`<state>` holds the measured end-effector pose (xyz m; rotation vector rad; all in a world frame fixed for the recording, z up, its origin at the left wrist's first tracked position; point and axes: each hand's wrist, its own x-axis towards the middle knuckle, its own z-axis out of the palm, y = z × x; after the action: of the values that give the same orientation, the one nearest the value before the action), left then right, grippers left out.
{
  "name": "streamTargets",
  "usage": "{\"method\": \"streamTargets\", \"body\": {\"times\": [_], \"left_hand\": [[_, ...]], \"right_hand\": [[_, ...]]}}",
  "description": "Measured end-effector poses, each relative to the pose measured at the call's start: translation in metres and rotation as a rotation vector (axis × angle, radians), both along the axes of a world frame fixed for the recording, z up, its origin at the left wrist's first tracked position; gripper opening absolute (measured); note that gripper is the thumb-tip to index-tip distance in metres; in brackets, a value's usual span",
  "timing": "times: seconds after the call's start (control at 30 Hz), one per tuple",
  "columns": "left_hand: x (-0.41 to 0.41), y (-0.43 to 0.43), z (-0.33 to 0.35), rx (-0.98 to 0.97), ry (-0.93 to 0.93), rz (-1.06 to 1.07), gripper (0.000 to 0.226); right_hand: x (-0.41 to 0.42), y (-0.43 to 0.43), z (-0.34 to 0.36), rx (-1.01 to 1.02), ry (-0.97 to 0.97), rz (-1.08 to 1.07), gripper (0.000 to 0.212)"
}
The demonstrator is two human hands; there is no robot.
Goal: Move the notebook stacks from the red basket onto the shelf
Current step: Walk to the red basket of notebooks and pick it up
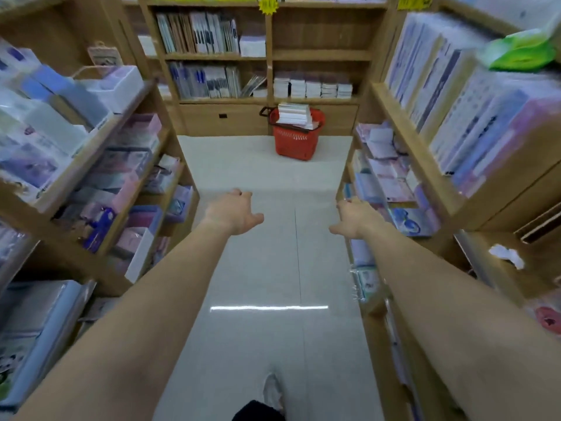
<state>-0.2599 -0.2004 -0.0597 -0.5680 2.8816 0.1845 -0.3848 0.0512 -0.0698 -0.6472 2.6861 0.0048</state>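
Two bare arms are stretched forward above the pale tiled floor. Nothing is held by the left hand or the right hand; the fingers of both are loosely spread. Notebook stacks are seen piled in the red basket, set at the aisle's far end (against the wooden shelf), well apart from both hands.

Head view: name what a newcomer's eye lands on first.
The red basket stands out on the floor at the far end, against the back shelf, with notebooks piled above its rim. In the foreground the left hand and right hand reach forward, open and empty.
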Motion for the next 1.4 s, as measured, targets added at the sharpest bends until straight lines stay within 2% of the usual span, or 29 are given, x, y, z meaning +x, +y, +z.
{"method": "streamTargets", "body": {"times": [0.27, 0.53, 0.8, 1.0, 1.17, 1.4], "left_hand": [[-0.139, -0.094, -0.014, -0.009, -0.068, -0.029, 0.071], [-0.305, -0.173, -0.041, -0.020, -0.145, -0.021, 0.071], [-0.466, -0.236, -0.044, 0.015, -0.158, 0.003, 0.070], [-0.582, -0.307, -0.073, 0.035, -0.172, 0.006, 0.071], [-0.698, -0.374, -0.098, 0.032, -0.189, -0.035, 0.070], [-0.845, -0.450, -0.099, 0.043, -0.240, -0.092, 0.068]], "right_hand": [[-0.129, -0.105, -0.008, -0.076, -0.008, -0.008, 0.073], [-0.301, -0.175, -0.049, -0.037, -0.063, -0.005, 0.072], [-0.477, -0.242, -0.046, -0.017, -0.085, -0.008, 0.073], [-0.597, -0.303, -0.066, 0.017, -0.099, -0.004, 0.071], [-0.702, -0.357, -0.083, 0.037, -0.119, -0.067, 0.071], [-0.828, -0.424, -0.078, 0.015, -0.142, -0.153, 0.072]]}}
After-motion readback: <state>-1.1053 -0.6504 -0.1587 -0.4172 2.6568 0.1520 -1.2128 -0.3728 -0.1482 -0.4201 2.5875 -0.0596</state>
